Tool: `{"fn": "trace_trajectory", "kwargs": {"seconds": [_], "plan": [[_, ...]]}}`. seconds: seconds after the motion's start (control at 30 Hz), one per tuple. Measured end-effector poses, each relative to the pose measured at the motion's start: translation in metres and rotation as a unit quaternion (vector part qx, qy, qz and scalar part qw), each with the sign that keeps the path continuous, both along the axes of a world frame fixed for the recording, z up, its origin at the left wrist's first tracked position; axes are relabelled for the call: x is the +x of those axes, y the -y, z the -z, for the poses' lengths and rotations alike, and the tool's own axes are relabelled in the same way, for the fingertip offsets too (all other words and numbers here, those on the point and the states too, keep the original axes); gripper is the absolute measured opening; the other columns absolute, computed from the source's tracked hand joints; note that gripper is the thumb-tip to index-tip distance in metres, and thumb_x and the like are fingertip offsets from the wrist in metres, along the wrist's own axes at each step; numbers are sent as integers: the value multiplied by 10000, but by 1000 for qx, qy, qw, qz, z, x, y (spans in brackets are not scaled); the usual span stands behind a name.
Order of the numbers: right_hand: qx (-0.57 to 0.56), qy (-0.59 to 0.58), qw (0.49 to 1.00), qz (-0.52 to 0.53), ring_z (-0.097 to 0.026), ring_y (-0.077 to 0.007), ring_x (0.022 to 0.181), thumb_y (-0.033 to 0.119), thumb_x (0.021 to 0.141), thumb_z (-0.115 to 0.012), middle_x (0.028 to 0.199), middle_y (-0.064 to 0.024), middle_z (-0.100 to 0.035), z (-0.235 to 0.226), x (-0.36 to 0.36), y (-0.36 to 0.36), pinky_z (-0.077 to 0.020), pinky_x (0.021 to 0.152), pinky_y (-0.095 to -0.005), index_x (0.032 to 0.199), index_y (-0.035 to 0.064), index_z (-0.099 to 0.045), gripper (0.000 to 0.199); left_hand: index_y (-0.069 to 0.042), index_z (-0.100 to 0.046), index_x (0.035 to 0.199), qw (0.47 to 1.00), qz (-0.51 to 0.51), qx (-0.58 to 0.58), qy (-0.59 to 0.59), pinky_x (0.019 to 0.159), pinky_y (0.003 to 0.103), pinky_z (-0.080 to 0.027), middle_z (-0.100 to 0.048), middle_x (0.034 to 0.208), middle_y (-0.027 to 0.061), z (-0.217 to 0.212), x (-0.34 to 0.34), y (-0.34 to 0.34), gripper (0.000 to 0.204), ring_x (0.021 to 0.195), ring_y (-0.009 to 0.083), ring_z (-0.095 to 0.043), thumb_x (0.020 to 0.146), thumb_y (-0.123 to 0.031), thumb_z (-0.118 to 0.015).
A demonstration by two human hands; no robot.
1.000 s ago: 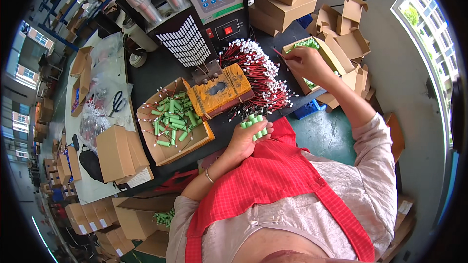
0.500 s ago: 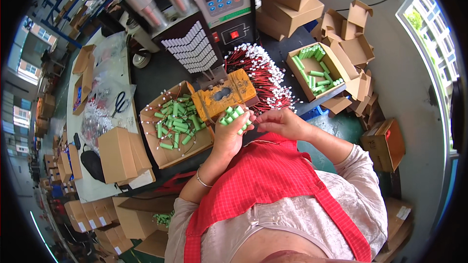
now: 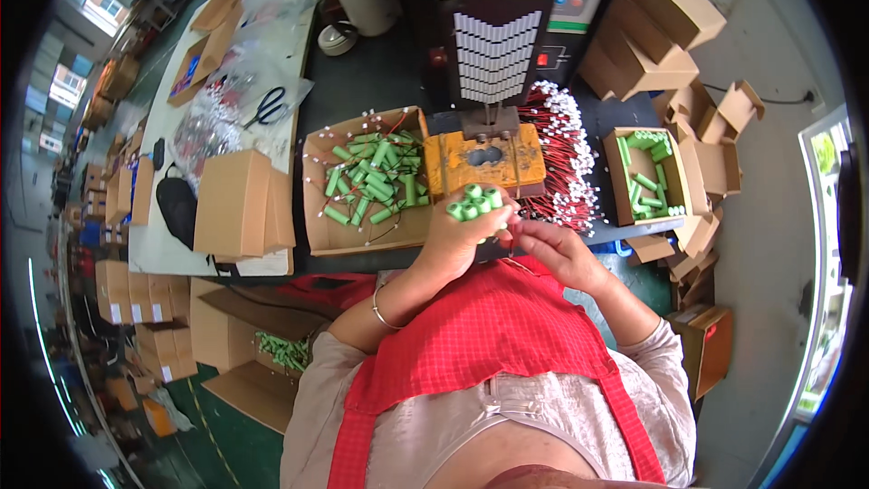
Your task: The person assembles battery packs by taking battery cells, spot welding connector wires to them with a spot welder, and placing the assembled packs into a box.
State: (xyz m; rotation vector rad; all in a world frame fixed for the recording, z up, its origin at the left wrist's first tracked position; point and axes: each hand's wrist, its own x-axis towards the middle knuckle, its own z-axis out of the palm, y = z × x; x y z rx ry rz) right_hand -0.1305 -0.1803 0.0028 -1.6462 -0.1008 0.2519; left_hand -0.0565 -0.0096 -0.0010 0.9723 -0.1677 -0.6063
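Observation:
My left hand (image 3: 463,237) is wrapped round a bunch of green battery cells (image 3: 474,203), their round ends facing up. Close against it, my right hand (image 3: 566,255) has thumb and forefinger pinched together by the left fingertips. Something thin and reddish, perhaps a wire, shows there, too small to be sure of. Just beyond my hands is a worn yellow block (image 3: 453,163) at the foot of a welding-type machine (image 3: 498,54). To the left, an open cardboard box (image 3: 362,240) holds many green cells with red and black leads and white plugs.
A heap of red and black leads with white connectors (image 3: 566,140) lies right of the machine. Farther right stands a smaller box (image 3: 623,208) of green cells. Scissors (image 3: 264,107), plastic bags and a carton (image 3: 231,204) sit on the left table. Empty cartons (image 3: 665,14) are stacked at back right.
The whole view has turned, so the machine and boxes sit farther right and straighter. The cells in my left hand now point their ends upward; my hands stay together.

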Motion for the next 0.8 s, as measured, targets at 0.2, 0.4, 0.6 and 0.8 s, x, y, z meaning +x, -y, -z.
{"fn": "trace_trajectory", "kwargs": {"seconds": [0.2, 0.4, 0.6, 0.8], "plan": [[73, -88, 990, 81, -510, -43, 654, 162, 893, -544, 811, -5, -611, -4, 25, -2, -428, 598, -185, 976, -13, -607, 204, -7, -536, 1024, 998, 24, 31, 38, 638, 249, -531, -587, 903, 54, -1, 2, -4, 252, 790, 131, -602, 792, -37, -631], [-15, 10, 988, 154, -475, -16, 596, 179, 857, -604, 692, 26, -580, -13, 56, 5, -398, 518, -184, 859, -10, -634, 191, 2, -601, 901, 880, -123, 273, 370, 624, 260, -487, -613, 792, 61, -11, 38, -8, 236, 735, 143, -617, 701, -55, -712], [-23, -16, 990, 142, -474, -35, 552, 192, 872, -580, 668, 11, -569, -20, 84, -1, -393, 502, -173, 865, 2, -615, 193, 15, -590, 874, 810, -168, 340, 448, 625, 308, -490, -617, 824, 134, -2, 59, -1, 230, 718, 258, -621, 691, -74, -699], [-38, 30, 991, 127, -475, -28, 540, 196, 889, -554, 665, 5, -579, -14, 87, 0, -391, 480, -163, 828, -5, -627, 222, 12, -582, 870, 794, -188, 339, 467, 629, 335, -489, -611, 810, 139, 8, 61, 2, 233, 719, 286, -611, 679, -61, -694]]}}
